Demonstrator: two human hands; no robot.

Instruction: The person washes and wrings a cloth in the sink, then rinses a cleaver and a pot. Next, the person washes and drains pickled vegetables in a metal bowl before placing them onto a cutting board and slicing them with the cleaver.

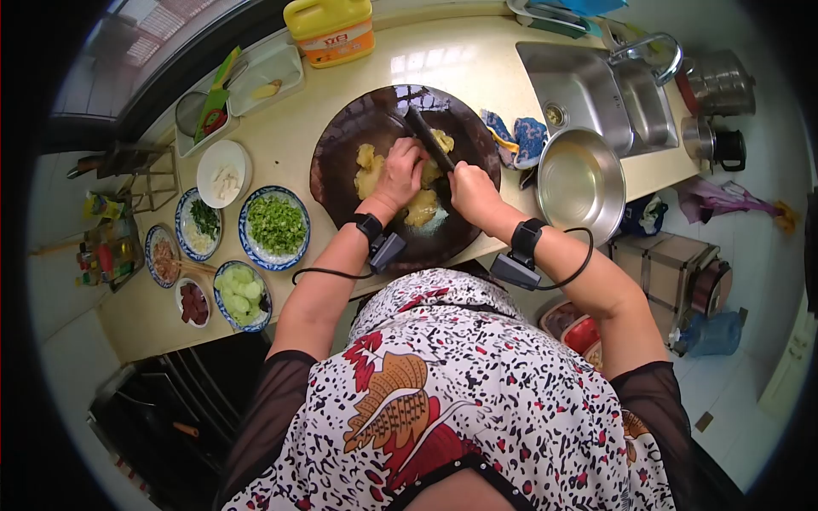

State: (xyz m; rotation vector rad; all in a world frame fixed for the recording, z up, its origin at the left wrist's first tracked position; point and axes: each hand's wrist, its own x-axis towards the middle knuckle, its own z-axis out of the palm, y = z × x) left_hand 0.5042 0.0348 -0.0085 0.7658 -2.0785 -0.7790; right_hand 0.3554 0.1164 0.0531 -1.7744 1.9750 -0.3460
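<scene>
A large round dark chopping board point(341, 136) lies on the counter in front of me, wet and shiny in places. Several lumpy yellowish food pieces point(420, 207) are spread over it; their kind I cannot make out. My right hand point(475, 196) is closed around a cleaver point(430, 140), its dark blade slanting up and left across the board. Close to the blade's left side, my left hand point(400, 175) has its fingers curled down on one of the yellowish pieces. The fingertips are partly hidden. Both wrists wear black straps with small cabled devices.
To the left stand a plate of chopped greens point(274, 228), a plate of pale green slices point(242, 294), a white bowl point(224, 173) and several smaller dishes. On the right are a cloth point(520, 140), a steel basin point(581, 183) and a sink point(579, 85). A yellow jug point(332, 34) stands behind.
</scene>
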